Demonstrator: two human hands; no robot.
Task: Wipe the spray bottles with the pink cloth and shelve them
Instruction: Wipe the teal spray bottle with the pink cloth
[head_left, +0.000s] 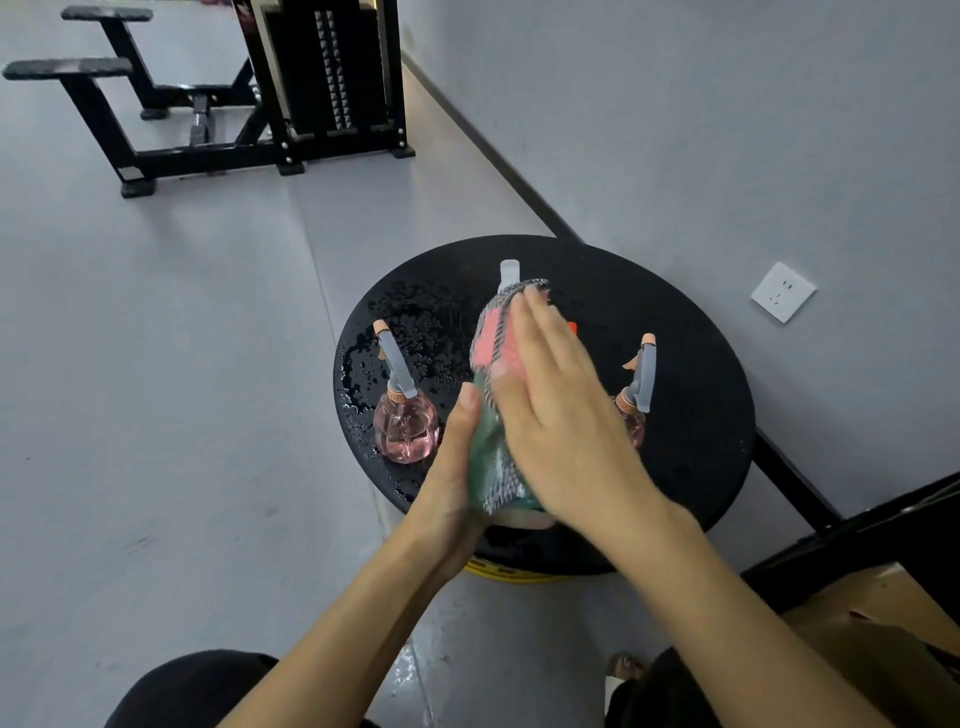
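My left hand (457, 457) grips a green spray bottle (485, 452) from the left, above a round black table (691, 395). Its grey trigger head (509, 273) pokes out at the top. A pink cloth (493, 343) with a grey woven edge is draped over the bottle. My right hand (556, 405) presses flat on the cloth, fingers straight. A pink spray bottle (404, 426) stands on the table to the left. Another pink bottle (636, 395) stands to the right, its body mostly hidden behind my right hand.
Water drops (384, 353) cover the left part of the table. A grey wall with a white socket (783, 292) runs along the right. A black gym machine (249, 104) stands on the grey floor at the back. A cardboard box (872, 618) sits at lower right.
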